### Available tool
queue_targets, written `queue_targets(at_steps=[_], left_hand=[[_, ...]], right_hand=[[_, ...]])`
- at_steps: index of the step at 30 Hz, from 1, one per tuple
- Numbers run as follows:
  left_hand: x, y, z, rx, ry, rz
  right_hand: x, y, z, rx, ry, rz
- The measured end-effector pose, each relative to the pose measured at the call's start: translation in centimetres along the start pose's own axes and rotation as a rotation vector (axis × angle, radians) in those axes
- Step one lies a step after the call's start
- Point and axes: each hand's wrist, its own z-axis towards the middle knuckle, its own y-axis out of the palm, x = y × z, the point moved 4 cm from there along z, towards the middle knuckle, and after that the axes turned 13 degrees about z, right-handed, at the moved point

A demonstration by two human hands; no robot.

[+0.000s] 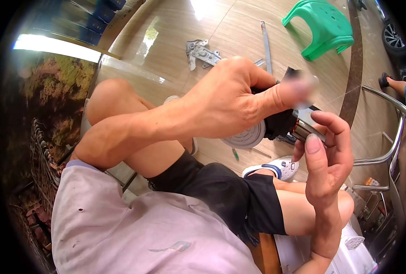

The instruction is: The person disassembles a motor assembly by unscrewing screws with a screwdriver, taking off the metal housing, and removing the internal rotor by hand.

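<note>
My left hand point(232, 93) is wrapped round a small black electric motor point(276, 122), with a round grey disc-shaped housing point(245, 135) at its lower left. Part of the motor is hidden behind the hand, and the thumb tip is blurred. A metal rotor with reddish copper windings point(303, 129) sticks out of the black body to the right. Around its outer end my right hand point(326, 155) has its thumb and fingers closed. Beyond the hands, a silver toothed window regulator mechanism point(204, 53) lies on the floor near a long flat metal bar point(266, 45).
A green plastic stool point(324, 29) stands at the upper right. Chrome chair tubing point(390, 157) is close on my right. On the tiled floor lies a small green-handled tool point(236, 155), near a white clog point(276, 168). Another person's leg point(397, 86) shows at the far right.
</note>
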Motion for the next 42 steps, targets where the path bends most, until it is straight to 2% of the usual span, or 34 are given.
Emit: queue_targets(at_steps=[2, 6, 8, 10, 13, 19, 22, 24, 26, 28, 29, 32, 34, 36, 41, 42], left_hand=[[0.0, 0.0, 0.0, -0.005, -0.002, -0.017], [0.1, 0.2, 0.0, -0.012, 0.009, -0.034], [0.0, 0.3, 0.0, -0.018, 0.005, -0.035], [-0.1, 0.4, 0.0, -0.026, -0.008, -0.041], [-0.1, 0.4, 0.0, -0.037, -0.027, -0.067], [-0.1, 0.3, -0.2, -0.043, -0.071, -0.065], [-0.2, 0.4, -0.2, -0.042, -0.077, -0.048], [0.0, 0.3, -0.4, -0.035, -0.082, -0.047], [0.1, 0.2, -0.4, -0.032, -0.081, -0.056], [-0.1, 0.3, -0.3, -0.014, -0.060, -0.064], [-0.3, 0.4, -0.3, 0.004, -0.042, -0.067], [-1.1, 0.9, -0.1, 0.077, 0.022, -0.073], [-0.7, 0.8, -0.2, 0.057, 0.006, -0.068], [0.1, 0.4, -0.4, -0.003, -0.040, -0.052], [-0.2, 0.6, -0.3, -0.064, -0.072, -0.083], [-0.2, 0.6, -0.3, -0.068, -0.077, -0.077]], right_hand=[[0.1, 0.2, 0.0, 0.009, -0.029, -0.010], [0.0, -0.2, 0.1, -0.044, 0.159, 0.118], [-0.1, -0.4, 0.2, -0.069, 0.176, 0.077], [-0.5, -0.3, 0.3, -0.105, 0.101, -0.103], [-0.1, -0.1, 0.2, -0.020, -0.051, -0.147], [0.1, -0.3, 0.3, -0.089, 0.195, 0.101], [-0.3, -0.1, 0.2, -0.108, 0.107, -0.136], [0.1, 0.0, 0.2, -0.059, 0.006, -0.104], [0.3, 0.2, 0.2, -0.038, 0.023, -0.020], [0.2, 0.3, 0.3, -0.046, 0.154, 0.119], [0.2, 0.2, 0.2, -0.074, 0.197, 0.119], [-0.2, 0.3, 0.1, -0.118, 0.116, -0.112], [0.1, 0.2, 0.0, -0.070, 0.024, -0.127], [0.2, 0.2, 0.0, -0.054, 0.023, -0.075], [0.2, -0.2, 0.2, -0.085, 0.274, 0.097], [0.1, -0.2, 0.2, -0.072, 0.212, 0.056]])
